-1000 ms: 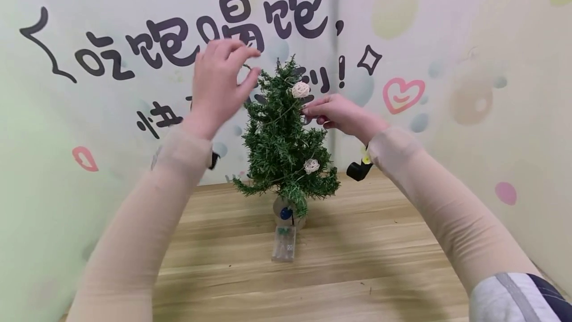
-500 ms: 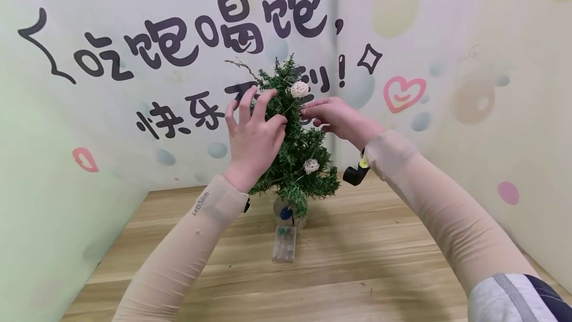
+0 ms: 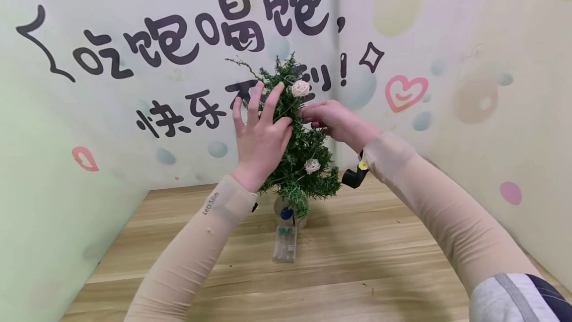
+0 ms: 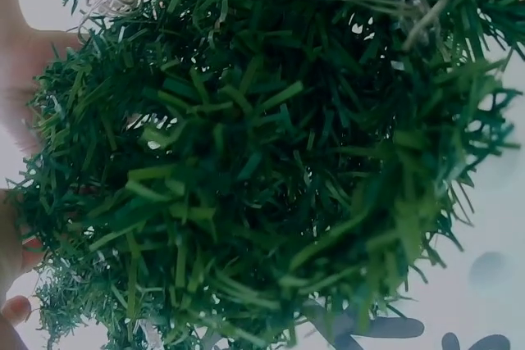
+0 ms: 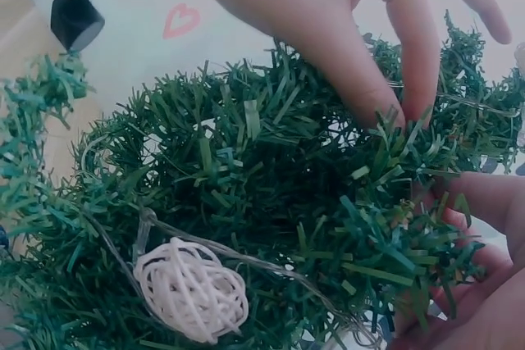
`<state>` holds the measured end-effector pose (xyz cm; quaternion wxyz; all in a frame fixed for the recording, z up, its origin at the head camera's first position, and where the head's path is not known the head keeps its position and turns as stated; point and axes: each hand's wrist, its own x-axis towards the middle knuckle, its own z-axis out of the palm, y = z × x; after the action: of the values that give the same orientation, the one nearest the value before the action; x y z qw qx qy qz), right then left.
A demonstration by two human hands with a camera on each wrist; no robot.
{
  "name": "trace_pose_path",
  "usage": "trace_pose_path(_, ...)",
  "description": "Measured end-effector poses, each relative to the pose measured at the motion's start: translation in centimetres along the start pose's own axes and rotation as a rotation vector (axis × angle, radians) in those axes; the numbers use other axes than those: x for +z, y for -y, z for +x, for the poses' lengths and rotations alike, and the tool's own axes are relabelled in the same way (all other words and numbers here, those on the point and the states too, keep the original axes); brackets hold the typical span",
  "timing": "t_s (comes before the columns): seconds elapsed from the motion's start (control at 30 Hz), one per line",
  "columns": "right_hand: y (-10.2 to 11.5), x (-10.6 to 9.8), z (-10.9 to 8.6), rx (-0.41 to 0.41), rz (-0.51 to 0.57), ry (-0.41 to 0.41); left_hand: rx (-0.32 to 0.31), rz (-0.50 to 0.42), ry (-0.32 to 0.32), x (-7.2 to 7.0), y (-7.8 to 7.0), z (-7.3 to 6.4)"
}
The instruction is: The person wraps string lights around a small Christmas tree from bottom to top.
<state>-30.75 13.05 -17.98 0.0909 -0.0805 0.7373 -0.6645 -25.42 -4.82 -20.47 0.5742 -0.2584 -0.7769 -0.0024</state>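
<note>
A small artificial Christmas tree [image 3: 297, 153] stands before me, wound with a thin wire light string [image 5: 225, 250]. On it hang a white wicker ball [image 3: 301, 88] near the top and a second wicker ball [image 3: 312, 165] lower down. My left hand [image 3: 261, 140] is in front of the upper tree, thumb and index fingertip pinching into a branch [image 5: 394, 141], other fingers spread. At the tree's right side my right hand [image 3: 335, 119] has its fingers curled in; the wire runs towards it in the right wrist view, with its fingertips partly hidden by greenery.
A clear battery box [image 3: 284, 245] lies on the wooden table [image 3: 214, 262] in front of the tree's base [image 3: 282, 207]. A printed wall [image 3: 111, 113] stands close behind. One twig [image 3: 241, 65] sticks out at upper left. Black wrist cameras sit under both sleeves.
My left hand has come down and right from beside the treetop onto the tree's front, its thumb and index finger now together. The right hand has stayed nearly in place.
</note>
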Motion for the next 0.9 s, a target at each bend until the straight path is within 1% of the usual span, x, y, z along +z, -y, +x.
trace_pose_path(0.23, -0.1, -0.1, 0.1, 0.067, 0.054, 0.072, -0.003, 0.035, 0.015, 0.3, -0.3, 0.1)
trace_pose_path(0.43, -0.3, -0.3, 0.4, 0.115, 0.052, 0.101, 0.015, 0.059, 0.044, 0.3, -0.5, 0.2)
trace_pose_path(0.53, -0.3, -0.4, 0.3, 0.118, 0.062, 0.107, 0.03, 0.08, 0.04, 0.4, -0.7, 0.3)
trace_pose_path(0.67, -0.3, -0.4, 0.2, 0.082, 0.057, 0.107, 0.049, 0.111, 0.012, 0.5, -0.9, 0.5)
trace_pose_path(0.77, -0.3, -0.3, 0.0, 0.011, 0.003, 0.074, 0.057, 0.125, 0.003, 0.6, -0.9, 0.5)
trace_pose_path(0.8, -0.3, -0.2, -0.1, -0.025, -0.024, 0.043, 0.057, 0.13, 0.006, 0.6, -0.8, 0.5)
trace_pose_path(0.87, -0.3, 0.2, -0.5, -0.109, -0.074, -0.049, 0.055, 0.136, 0.006, 0.6, -0.8, 0.4)
trace_pose_path(0.9, -0.3, 0.5, -0.9, -0.163, -0.103, -0.1, 0.053, 0.135, 0.007, 0.6, -0.7, 0.3)
